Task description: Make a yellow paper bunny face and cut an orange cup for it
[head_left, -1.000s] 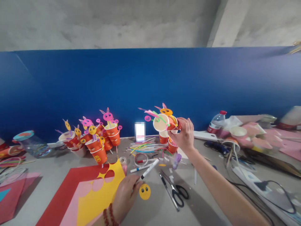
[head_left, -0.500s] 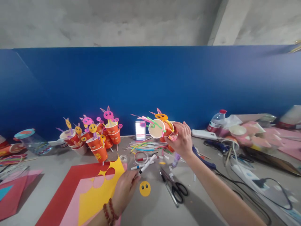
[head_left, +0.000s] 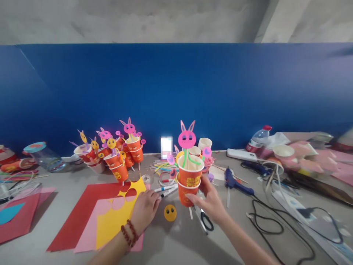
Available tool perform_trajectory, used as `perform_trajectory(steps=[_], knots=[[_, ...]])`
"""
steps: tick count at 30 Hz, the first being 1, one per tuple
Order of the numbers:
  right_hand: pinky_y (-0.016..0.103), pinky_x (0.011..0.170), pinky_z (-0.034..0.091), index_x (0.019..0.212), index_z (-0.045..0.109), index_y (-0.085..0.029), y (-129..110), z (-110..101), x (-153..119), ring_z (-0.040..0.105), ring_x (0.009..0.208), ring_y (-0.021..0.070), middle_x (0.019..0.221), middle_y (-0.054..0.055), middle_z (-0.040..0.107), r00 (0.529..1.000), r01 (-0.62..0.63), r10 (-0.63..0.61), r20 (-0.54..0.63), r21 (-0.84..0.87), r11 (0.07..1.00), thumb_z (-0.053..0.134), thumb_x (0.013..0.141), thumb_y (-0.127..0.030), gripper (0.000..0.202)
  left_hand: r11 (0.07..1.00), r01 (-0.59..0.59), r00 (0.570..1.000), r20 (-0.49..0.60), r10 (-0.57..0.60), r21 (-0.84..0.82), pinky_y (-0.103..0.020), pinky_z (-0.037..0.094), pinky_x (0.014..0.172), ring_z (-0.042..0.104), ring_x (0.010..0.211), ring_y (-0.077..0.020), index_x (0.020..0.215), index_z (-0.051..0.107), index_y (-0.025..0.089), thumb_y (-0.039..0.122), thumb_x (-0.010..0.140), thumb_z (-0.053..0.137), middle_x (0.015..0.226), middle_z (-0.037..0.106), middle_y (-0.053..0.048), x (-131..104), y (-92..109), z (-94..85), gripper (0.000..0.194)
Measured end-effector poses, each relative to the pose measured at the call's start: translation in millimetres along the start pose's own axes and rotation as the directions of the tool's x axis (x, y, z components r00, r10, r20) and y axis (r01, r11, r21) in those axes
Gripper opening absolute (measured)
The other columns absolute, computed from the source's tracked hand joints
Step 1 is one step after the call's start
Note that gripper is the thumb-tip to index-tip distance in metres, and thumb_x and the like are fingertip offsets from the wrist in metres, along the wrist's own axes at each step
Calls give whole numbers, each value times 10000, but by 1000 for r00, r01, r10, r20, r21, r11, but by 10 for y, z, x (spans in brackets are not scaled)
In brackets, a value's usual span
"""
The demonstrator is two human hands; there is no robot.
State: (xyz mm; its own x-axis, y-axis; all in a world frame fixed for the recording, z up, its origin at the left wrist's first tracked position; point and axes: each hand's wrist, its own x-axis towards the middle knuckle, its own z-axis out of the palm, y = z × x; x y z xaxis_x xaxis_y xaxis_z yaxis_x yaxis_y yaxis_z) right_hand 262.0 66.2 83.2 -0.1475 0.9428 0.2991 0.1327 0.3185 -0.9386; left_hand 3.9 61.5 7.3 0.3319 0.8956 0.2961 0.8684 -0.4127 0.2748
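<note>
My right hand point(head_left: 211, 200) is wrapped round the lower part of a paper cup figure point(head_left: 189, 171). Two orange cups are joined one above the other, with a pink rabbit face standing over the top rim on green straws and a stick poking out below. My left hand point(head_left: 146, 208) rests low over the yellow paper, fingers curled in on the dark end of a white marker point(head_left: 168, 191). Just right of that hand lies a yellow disc with two eyes point(head_left: 170, 212). Black-handled scissors point(head_left: 206, 221) lie partly behind the held figure.
Several finished cup figures point(head_left: 117, 167) stand at the left back. Cut yellow paper point(head_left: 116, 224) lies on pink and red sheets. To the right are a blue glue gun point(head_left: 238, 184), a black cable point(head_left: 256, 217) and a power strip point(head_left: 303, 221). A blue partition point(head_left: 176, 88) rises behind.
My right hand has brought a pink-faced cup figure nearer from the back and holds it upright; an orange-faced figure was by that hand before. The left hand and marker have shifted slightly left.
</note>
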Motion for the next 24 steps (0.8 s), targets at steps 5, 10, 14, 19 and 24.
perform_trajectory(steps=[5,10,14,19,24], knots=[[418,913,540,1237,512,-227,104,126,-139,674,1045,283,1206,105,671,998,-53,53,40,5,999,748,772,-366,539,1000,4,1000,-4,-4,2,-379,487,774,614,874,-255,868,654,203,230,950,513,891,651,-64,0,9,34,165],[405,889,547,1249,509,-231,126,256,-245,673,1025,279,1212,100,666,995,-86,91,36,-119,989,747,757,-387,568,995,-4,998,-69,-3,-98,-457,497,916,608,1041,-287,1013,649,206,265,946,531,1019,657,-101,13,-63,20,148],[403,822,560,1261,498,-239,155,379,-358,686,920,271,1131,80,689,997,-68,78,14,-363,929,781,707,-364,635,831,0,1000,-7,-4,-556,-499,420,1069,532,1251,-300,1296,551,213,371,965,529,1287,603,-146,-51,-83,-31,368],[393,796,562,1211,516,-219,173,571,-500,684,890,282,1091,100,678,978,145,-202,-44,-550,823,787,702,-414,609,290,49,982,100,163,-956,-539,272,1159,427,1354,-382,1392,507,192,623,686,791,1360,573,-172,-225,127,-52,874],[375,796,556,1236,487,-206,75,678,-583,675,934,288,1067,127,674,915,360,-401,32,-512,780,652,840,-562,558,224,221,971,237,43,-949,-532,398,1077,559,1214,-399,1318,592,184,702,668,748,1194,683,-163,-294,396,-284,846]])
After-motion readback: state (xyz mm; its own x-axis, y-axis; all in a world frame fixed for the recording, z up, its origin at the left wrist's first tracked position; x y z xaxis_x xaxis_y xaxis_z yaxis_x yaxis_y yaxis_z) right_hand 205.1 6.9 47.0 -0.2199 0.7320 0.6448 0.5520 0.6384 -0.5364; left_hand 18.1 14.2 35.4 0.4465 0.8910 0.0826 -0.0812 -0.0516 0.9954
